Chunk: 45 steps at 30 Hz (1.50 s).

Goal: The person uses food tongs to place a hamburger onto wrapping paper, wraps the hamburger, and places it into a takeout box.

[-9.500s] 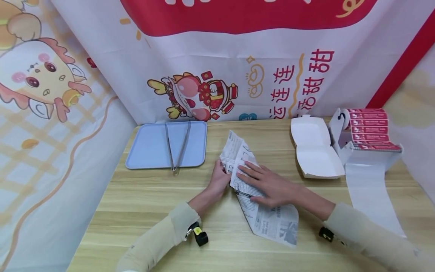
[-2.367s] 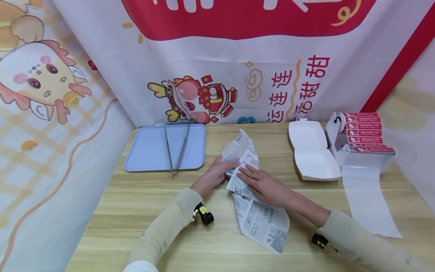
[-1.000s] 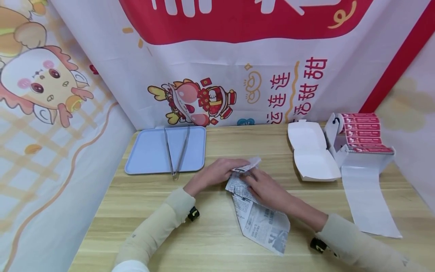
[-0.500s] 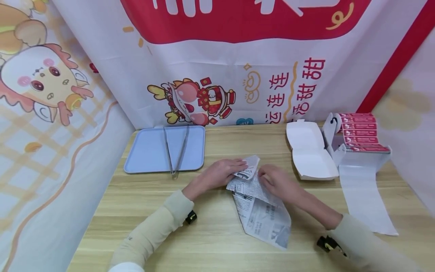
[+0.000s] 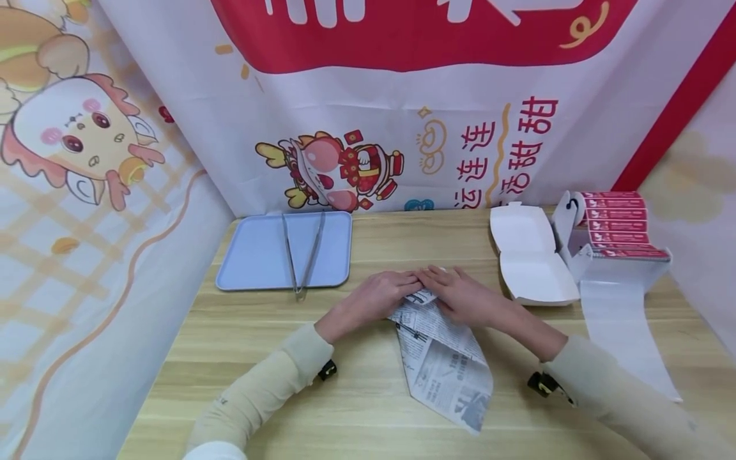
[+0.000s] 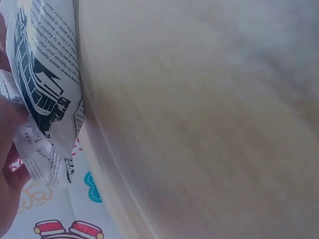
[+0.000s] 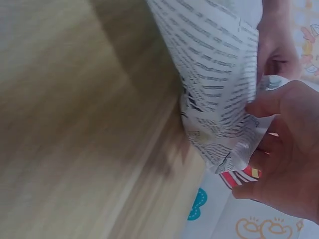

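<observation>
A sheet of newsprint paper [image 5: 445, 364], folded into a packet, lies on the wooden table, its pointed tail toward the near side. My left hand [image 5: 376, 295] grips the folded far end from the left. In the left wrist view, thumb and fingers [image 6: 7, 124] hold the bulging, creased paper [image 6: 52, 64]. From the right, my right hand [image 5: 466, 297] holds the same end, fingertips meeting the left hand's. The right wrist view has its thumb on the paper [image 7: 214, 79] with the fingers [image 7: 266, 154] bent around its end. Whatever is inside is hidden.
A blue tray [image 5: 247, 255] with metal tongs [image 5: 299, 281] on it stands at the back left. An opened white takeaway box [image 5: 535, 275] sits at the back right, beside a dispenser with a red label roll [image 5: 615, 220] whose backing strip [image 5: 623, 338] trails forward.
The far flap, upright and pointing away earlier, is now folded toward the near side. My right hand lifted off briefly, then came back beside the left hand on the far end.
</observation>
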{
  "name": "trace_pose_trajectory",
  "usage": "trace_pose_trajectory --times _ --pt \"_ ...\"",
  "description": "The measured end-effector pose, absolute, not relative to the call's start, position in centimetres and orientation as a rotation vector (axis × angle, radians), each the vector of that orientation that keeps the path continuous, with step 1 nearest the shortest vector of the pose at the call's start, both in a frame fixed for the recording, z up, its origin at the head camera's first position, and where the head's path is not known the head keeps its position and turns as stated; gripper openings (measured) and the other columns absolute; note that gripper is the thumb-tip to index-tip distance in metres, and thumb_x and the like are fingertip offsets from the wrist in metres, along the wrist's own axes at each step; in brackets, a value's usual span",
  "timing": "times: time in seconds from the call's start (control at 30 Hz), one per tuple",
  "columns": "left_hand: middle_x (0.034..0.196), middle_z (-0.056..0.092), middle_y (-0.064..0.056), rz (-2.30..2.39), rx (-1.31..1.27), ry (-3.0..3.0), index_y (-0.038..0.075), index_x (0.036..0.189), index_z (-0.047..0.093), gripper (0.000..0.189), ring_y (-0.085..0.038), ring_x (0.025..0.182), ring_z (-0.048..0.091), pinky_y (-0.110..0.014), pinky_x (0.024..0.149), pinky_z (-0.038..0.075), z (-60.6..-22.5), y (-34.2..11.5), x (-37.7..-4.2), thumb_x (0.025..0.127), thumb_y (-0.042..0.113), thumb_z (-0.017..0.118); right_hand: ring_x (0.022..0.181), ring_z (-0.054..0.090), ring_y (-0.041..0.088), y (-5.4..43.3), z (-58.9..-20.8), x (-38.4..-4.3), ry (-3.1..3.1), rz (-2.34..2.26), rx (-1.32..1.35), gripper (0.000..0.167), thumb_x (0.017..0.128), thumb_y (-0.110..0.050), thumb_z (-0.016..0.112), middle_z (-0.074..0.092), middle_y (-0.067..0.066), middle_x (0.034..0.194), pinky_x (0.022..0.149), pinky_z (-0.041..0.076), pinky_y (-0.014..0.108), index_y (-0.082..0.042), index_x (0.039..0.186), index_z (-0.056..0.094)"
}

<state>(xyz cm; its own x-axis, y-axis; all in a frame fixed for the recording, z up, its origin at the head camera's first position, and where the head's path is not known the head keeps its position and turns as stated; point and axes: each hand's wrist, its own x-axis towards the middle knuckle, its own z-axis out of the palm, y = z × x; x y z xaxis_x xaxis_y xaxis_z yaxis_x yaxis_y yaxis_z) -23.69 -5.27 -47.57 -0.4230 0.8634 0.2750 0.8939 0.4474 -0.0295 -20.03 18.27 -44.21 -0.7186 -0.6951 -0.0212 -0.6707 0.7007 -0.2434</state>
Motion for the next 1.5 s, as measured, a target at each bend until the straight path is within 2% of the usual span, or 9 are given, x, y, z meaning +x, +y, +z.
trace_pose_trajectory --times 0.17,0.3,0.47,0.63,0.93,1.07,1.23,1.37,1.5 --pt "0.141 0.06 -0.006 -0.233 -1.536 -2.432 0.01 0.137 0.061 0.04 -0.02 0.13 0.058 -0.032 0.109 0.048 -47.1 -5.8 -23.3 0.097 0.014 0.062 0.149 0.031 0.034 18.5 -44.6 -19.7 2.815 -0.202 -1.107 0.059 0.102 -0.019 0.05 0.036 0.015 0.16 0.114 0.027 0.07 -0.004 0.155 0.031" --pt "0.149 0.053 -0.007 -0.254 -1.556 -2.556 0.011 0.145 0.052 0.053 -0.024 0.138 0.051 -0.037 0.113 0.044 -46.6 -6.3 -22.5 0.098 0.033 0.061 0.151 0.028 0.034 18.9 -44.7 -19.6 2.811 -0.167 -1.094 0.06 0.102 -0.022 0.051 0.034 0.013 0.161 0.115 0.024 0.07 -0.008 0.156 0.03" --pt "0.157 0.042 -0.007 -0.194 -1.554 -2.651 0.013 0.152 0.041 0.067 -0.025 0.145 0.042 -0.042 0.116 0.04 -46.9 -6.3 -21.6 0.099 0.05 0.055 0.153 0.023 0.034 19.5 -45.2 -19.4 2.776 -0.189 -1.097 0.069 0.101 -0.037 0.055 0.029 0.012 0.164 0.117 0.02 0.07 -0.013 0.158 0.026" --pt "0.16 0.037 -0.006 -0.182 -1.518 -2.669 0.014 0.154 0.038 0.067 -0.024 0.148 0.036 -0.04 0.118 0.038 -47.4 -6.3 -20.9 0.099 0.049 0.055 0.152 0.025 0.034 19.8 -46.3 -19.2 2.823 -0.134 -1.135 0.078 0.098 -0.047 0.057 0.029 0.012 0.164 0.117 0.021 0.069 -0.015 0.16 0.023" --pt "0.161 0.036 -0.008 -0.099 -1.532 -2.626 0.009 0.152 0.041 0.063 -0.024 0.148 0.036 -0.038 0.117 0.039 -47.6 -6.2 -20.4 0.1 0.043 0.056 0.153 0.022 0.03 19.7 -47.4 -17.9 2.909 -0.112 -1.063 0.071 0.103 -0.048 0.048 0.026 0.009 0.165 0.119 0.022 0.065 -0.02 0.16 0.019" --pt "0.158 0.04 -0.01 -0.094 -1.555 -2.602 0.007 0.148 0.045 0.061 -0.024 0.146 0.041 -0.038 0.116 0.04 -47.4 -6.1 -20.6 0.099 0.04 0.059 0.153 0.023 0.034 20.8 -47.2 -18.7 2.857 -0.409 -1.029 0.071 0.101 -0.037 0.056 0.025 0.011 0.165 0.118 0.026 0.064 -0.017 0.16 0.022" --pt "0.154 0.047 -0.012 -0.099 -1.583 -2.607 0.005 0.144 0.05 0.058 -0.024 0.141 0.046 -0.036 0.116 0.041 -46.7 -5.7 -20.8 0.098 0.038 0.063 0.142 0.041 0.04 22.9 -46.6 -21.0 2.79 -0.839 -0.915 0.065 0.093 -0.006 0.064 0.042 0.02 0.155 0.113 0.039 0.057 -0.006 0.153 0.037" --pt "0.151 0.05 -0.009 -0.079 -1.597 -2.614 0.013 0.145 0.05 0.056 -0.022 0.139 0.048 -0.035 0.114 0.043 -46.4 -5.4 -20.9 0.097 0.036 0.064 0.126 0.058 0.039 22.9 -47.5 -23.2 2.736 -0.94 -0.829 0.054 0.094 -0.002 0.061 0.055 0.021 0.143 0.101 0.052 0.052 -0.001 0.145 0.048" --pt "0.152 0.048 -0.006 -0.039 -1.623 -2.605 0.02 0.148 0.047 0.056 -0.021 0.141 0.046 -0.035 0.112 0.045 -46.5 -5.1 -21.0 0.097 0.036 0.065 0.112 0.067 0.031 22.3 -48.8 -24.8 2.731 -0.926 -0.828 0.044 0.094 -0.003 0.06 0.065 0.018 0.132 0.091 0.058 0.045 -0.001 0.138 0.057"
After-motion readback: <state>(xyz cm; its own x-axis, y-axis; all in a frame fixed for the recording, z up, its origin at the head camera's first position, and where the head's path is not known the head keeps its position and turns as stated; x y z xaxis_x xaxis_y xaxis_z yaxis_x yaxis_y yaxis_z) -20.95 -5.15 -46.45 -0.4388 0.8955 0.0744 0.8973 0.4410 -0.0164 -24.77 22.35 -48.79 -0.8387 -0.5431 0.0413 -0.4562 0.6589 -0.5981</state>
